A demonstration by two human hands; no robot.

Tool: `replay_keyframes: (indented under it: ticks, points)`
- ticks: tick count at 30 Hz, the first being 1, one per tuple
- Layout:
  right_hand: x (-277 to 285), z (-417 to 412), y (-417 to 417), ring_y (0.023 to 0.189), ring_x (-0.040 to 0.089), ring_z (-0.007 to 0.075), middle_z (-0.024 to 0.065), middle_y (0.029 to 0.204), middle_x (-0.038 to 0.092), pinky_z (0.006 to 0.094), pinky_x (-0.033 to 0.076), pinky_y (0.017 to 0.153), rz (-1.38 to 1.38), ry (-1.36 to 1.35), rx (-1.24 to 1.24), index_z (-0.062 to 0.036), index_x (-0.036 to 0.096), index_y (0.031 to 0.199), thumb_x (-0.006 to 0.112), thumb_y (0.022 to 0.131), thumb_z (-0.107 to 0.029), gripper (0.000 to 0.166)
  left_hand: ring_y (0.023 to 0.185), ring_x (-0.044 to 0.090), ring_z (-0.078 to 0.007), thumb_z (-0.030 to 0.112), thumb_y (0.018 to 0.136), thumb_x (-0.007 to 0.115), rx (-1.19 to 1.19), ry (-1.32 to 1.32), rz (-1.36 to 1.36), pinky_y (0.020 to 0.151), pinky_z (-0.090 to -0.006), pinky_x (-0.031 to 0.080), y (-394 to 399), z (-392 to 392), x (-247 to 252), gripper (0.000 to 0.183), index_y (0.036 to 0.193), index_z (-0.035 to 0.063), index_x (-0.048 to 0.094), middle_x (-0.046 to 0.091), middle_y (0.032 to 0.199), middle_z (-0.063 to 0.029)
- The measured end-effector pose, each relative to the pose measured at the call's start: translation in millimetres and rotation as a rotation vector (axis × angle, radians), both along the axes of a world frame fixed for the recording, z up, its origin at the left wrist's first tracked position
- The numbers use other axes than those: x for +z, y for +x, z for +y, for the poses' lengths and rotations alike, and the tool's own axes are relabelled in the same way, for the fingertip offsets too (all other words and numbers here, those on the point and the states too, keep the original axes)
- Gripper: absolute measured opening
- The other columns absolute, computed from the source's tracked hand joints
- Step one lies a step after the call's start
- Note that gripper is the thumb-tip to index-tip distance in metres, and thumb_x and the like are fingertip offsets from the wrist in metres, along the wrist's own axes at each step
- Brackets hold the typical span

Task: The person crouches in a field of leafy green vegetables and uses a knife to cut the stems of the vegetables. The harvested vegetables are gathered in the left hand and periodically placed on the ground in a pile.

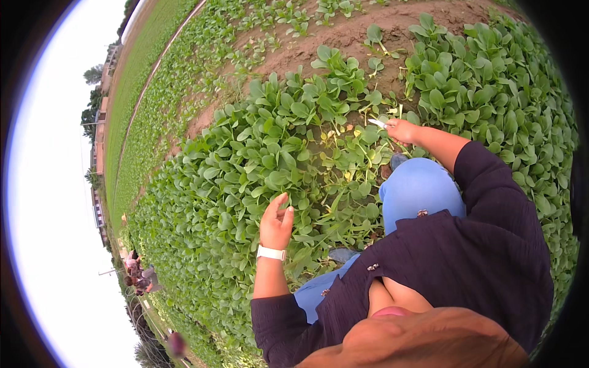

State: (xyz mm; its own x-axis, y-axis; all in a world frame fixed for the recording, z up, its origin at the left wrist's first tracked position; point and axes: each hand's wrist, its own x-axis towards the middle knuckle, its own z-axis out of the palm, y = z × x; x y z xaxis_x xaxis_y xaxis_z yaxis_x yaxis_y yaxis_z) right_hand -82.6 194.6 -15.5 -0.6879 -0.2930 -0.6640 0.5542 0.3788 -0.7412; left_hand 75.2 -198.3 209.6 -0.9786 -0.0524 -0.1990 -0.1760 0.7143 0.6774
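Note:
My right hand [401, 132] is closed around a small knife [378, 123], its pale blade pointing left over the cut ground. Under that hand lie trimmed stalks and loose leaves [363, 149], some yellowed. My left hand [277, 225], with a white band [271, 253] at the wrist, is raised beside the dense leafy greens [271, 156], which look like bok choy. Its fingers and thumb are apart with nothing between them. Whether a fingertip touches a leaf, I cannot tell.
More standing greens [483, 87] grow close on the right. My knee [421, 188] in blue trousers is between my arms. Bare soil [386, 27] runs along the far side. Other people [138, 276] are in the field at far left. A cut plant [376, 37] lies on the soil.

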Motion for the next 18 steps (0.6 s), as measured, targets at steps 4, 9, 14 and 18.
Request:
replay_keyframes:
  ticks: [4, 9, 14, 18]
  points:
    - [-57, -19, -18, 0.051, 0.049, 0.0161, 0.0062, 0.072, 0.055, 0.0338, 0.044, 0.047, 0.025, -0.090, -0.076, -0.0087, 0.052, 0.123, 0.053, 0.090, -0.020, 0.035, 0.097, 0.066, -0.0267, 0.012, 0.087, 0.065, -0.508, -0.208, -0.085, 0.086, -0.0364, 0.052, -118, 87, -89, 0.041, 0.126, 0.0051, 0.057, 0.064, 0.116, -0.0148]
    - [-130, -23, -28, 0.064, 0.059, 0.0173, 0.0086, 0.080, 0.059, 0.0340, 0.048, 0.057, 0.175, -0.123, -0.192, -0.0095, 0.049, 0.130, 0.058, 0.082, -0.012, 0.048, 0.107, 0.060, -0.0330, 0.009, 0.083, 0.060, -1.061, -0.352, 0.037, 0.094, -0.0427, 0.048, -218, 180, -215, 0.035, 0.118, 0.0060, 0.060, 0.063, 0.120, -0.0135]
    - [-122, -21, -57, 0.084, 0.063, 0.0314, 0.0167, 0.093, 0.063, 0.0411, 0.050, 0.076, 0.219, -0.096, -0.036, -0.0130, 0.040, 0.139, 0.057, 0.081, -0.012, 0.060, 0.109, 0.060, -0.0308, 0.007, 0.085, 0.055, -1.152, -0.602, 0.013, 0.092, -0.0418, 0.048, -313, 206, -288, 0.037, 0.122, 0.0099, 0.059, 0.058, 0.128, -0.0122]
    - [-128, -35, -69, 0.088, 0.063, 0.0321, 0.0167, 0.099, 0.063, 0.0410, 0.050, 0.079, 0.207, -0.111, -0.130, -0.0144, 0.037, 0.142, 0.056, 0.082, -0.010, 0.063, 0.101, 0.065, -0.0323, 0.008, 0.085, 0.057, -0.992, -0.705, -0.126, 0.085, -0.0433, 0.054, -343, 188, -292, 0.047, 0.131, 0.0126, 0.052, 0.052, 0.137, -0.0105]
